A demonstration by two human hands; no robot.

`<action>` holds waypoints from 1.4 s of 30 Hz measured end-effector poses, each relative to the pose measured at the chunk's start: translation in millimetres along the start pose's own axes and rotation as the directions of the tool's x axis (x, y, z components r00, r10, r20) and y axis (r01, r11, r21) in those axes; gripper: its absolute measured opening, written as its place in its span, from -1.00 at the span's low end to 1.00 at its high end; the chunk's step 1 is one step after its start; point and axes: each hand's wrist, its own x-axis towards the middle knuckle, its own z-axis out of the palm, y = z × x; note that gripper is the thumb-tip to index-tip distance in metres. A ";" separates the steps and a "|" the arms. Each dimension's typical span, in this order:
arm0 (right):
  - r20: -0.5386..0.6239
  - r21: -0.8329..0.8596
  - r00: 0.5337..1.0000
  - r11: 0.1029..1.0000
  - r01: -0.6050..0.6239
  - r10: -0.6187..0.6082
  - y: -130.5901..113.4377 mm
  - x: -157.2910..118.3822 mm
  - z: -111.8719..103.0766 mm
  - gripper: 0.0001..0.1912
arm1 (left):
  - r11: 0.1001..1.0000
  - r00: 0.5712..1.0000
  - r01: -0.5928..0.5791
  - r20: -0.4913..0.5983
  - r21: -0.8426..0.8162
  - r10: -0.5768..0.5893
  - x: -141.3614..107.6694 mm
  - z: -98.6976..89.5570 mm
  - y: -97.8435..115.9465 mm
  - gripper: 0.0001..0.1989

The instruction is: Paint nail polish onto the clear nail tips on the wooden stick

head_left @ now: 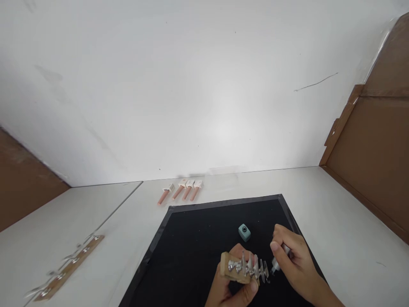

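My left hand [228, 288] is closed around a short wooden nail-tip stand [224, 265]. Along its top runs a row of clear nail tips [256, 264] on small silver posts. Just right of that row, my right hand [297, 262] grips the pale cap of a nail polish brush [275, 265]. Its dark bristle end points down and left, close to the last tip; whether they touch I cannot tell. Beyond both hands, a teal nail polish bottle [244, 233] rests on the black mat, its dark round neck uncapped.
Under my hands lies a black mat [191, 251] with taped edges. Several white-based bottles with long pink caps [188, 192] lie behind it. A second wooden strip with clear tips [72, 266] sits on the white table at left. Brown cardboard panels [370, 145] stand at both sides.
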 end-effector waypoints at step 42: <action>-0.042 0.121 0.989 0.984 -0.134 0.140 -4.5 1.4 0.2 -0.60 | 0.950 0.994 0.089 0.095 -0.301 -0.063 14.2 3.7 18.1 -0.71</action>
